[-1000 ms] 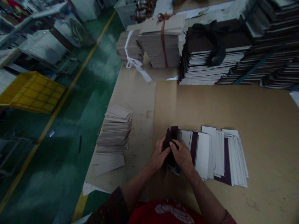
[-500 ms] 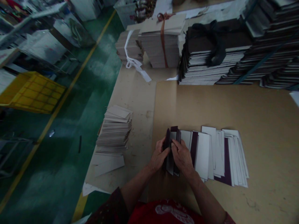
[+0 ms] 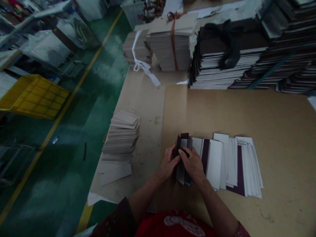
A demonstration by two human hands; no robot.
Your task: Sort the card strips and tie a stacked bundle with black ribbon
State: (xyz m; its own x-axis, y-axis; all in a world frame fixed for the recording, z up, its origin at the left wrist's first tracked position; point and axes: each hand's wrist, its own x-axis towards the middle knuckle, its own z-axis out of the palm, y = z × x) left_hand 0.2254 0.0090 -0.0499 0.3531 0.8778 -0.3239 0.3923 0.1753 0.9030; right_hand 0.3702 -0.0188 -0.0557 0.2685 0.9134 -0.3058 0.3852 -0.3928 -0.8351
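My left hand (image 3: 169, 163) is closed around several dark-purple cardboard pieces (image 3: 177, 144) standing on edge at the left end of a row. My right hand (image 3: 193, 163) lies over the neighbouring pieces, its fingertips at a grey-white face (image 3: 181, 172) beside the left thumb. Its fingers are bent and seem to grip that part of the row; the palm hides how. Rightward from there, overlapping white cardboard strips (image 3: 214, 164) lie fanned out, with a dark-purple strip (image 3: 239, 177) showing among them.
A leaning stack of grey cardboard strips (image 3: 120, 141) sits at the table's left edge. Behind stand tied bundles of grey board (image 3: 163, 52) and dark-covered boards (image 3: 214, 74). A yellow crate (image 3: 37, 95) is across the green floor (image 3: 74, 138).
My right fingertips have shifted slightly left, closer to my left thumb. The left hand and the row of strips look almost the same.
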